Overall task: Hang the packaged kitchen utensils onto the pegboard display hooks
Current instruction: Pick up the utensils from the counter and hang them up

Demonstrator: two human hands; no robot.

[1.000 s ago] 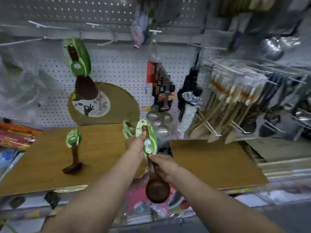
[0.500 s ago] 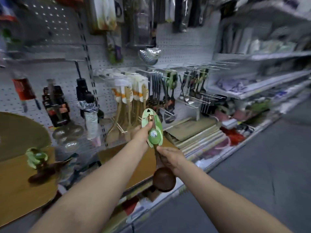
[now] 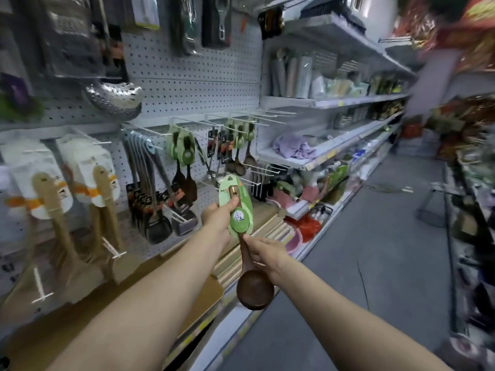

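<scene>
Head view: the left hand (image 3: 218,216) grips the green card (image 3: 235,207) of a dark wooden ladle (image 3: 254,286), thumb pressed over the handle top. The right hand (image 3: 265,254) pinches the handle just below the card, above the bowl. The ladle hangs upright in the air, in front of the pegboard (image 3: 192,84), below hooks (image 3: 241,116) that carry similar green-carded spoons (image 3: 184,156).

Two hands (image 3: 219,218), one held dark spoon (image 3: 254,287), two hanging pale wooden spatulas (image 3: 51,194).
</scene>
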